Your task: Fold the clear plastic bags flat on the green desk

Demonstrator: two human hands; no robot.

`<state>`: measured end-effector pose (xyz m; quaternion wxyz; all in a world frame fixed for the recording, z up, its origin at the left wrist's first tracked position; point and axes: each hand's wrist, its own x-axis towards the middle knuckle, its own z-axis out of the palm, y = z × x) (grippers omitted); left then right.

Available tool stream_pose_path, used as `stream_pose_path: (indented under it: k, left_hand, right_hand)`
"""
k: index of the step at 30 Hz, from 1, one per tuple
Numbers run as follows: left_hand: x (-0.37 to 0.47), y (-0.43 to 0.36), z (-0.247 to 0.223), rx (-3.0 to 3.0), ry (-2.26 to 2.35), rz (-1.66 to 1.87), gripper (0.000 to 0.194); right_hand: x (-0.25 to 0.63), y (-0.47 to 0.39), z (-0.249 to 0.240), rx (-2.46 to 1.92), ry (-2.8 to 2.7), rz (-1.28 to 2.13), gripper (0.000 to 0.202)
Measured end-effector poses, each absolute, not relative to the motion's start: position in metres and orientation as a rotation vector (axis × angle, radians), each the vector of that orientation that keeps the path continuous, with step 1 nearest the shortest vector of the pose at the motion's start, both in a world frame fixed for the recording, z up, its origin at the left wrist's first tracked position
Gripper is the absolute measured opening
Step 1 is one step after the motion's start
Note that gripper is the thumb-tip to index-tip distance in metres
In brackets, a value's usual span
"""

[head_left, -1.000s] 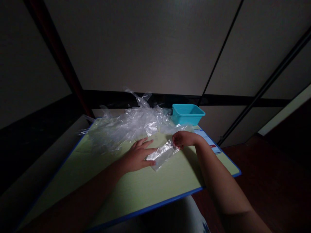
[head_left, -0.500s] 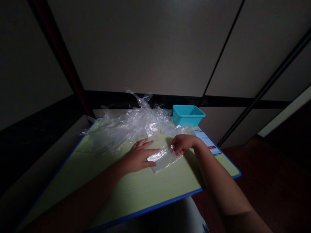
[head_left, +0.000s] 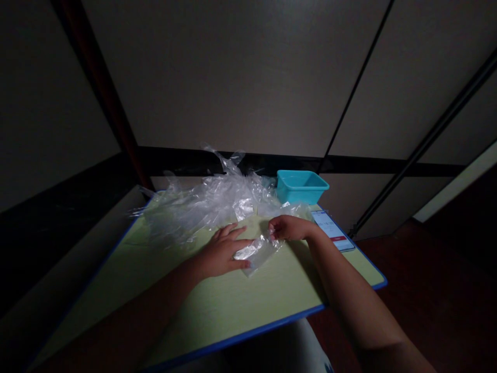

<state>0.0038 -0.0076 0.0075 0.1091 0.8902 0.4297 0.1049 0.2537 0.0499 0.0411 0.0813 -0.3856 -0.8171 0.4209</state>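
A small clear plastic bag (head_left: pixel 259 253) lies on the light green tabletop (head_left: pixel 229 311), its right end lifted a little. My left hand (head_left: pixel 225 252) rests flat with fingers spread, thumb and fingertips at the bag's left end. Closed in a pinch, my right hand (head_left: pixel 286 229) grips the bag's right end; its fingertips are partly hidden. Just beyond my hands spreads a loose heap of crumpled clear plastic bags (head_left: pixel 217 199), some hanging past the table's left edge.
At the back right of the table stands a turquoise plastic basket (head_left: pixel 302 194). A phone (head_left: pixel 333 233) with a lit screen lies by the right edge, partly behind my right wrist. Pale panels (head_left: pixel 240 77) rise behind the table.
My right hand has moved slightly left and up with the bag's end, folding or bunching it toward my left hand. The left hand stays in place.
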Motion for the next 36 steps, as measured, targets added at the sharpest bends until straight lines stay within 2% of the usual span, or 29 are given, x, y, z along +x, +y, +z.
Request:
stream_pose_path:
  k: [10,28,36]
  left_hand:
    - [0.003,-0.007,0.005,2.616,1.241,0.333,0.059]
    - [0.003,-0.007,0.005,2.645,1.238,0.324,0.060]
    - [0.004,-0.008,0.008,2.626,1.229,0.327,0.061]
  right_hand:
    - [0.250,0.051,0.039,-1.309,-2.452,1.109,0.013]
    - [0.240,0.046,0.033,-1.140,-2.166,1.505,0.010]
    - [0.245,0.049,0.036,-1.037,-2.218,1.409,0.012]
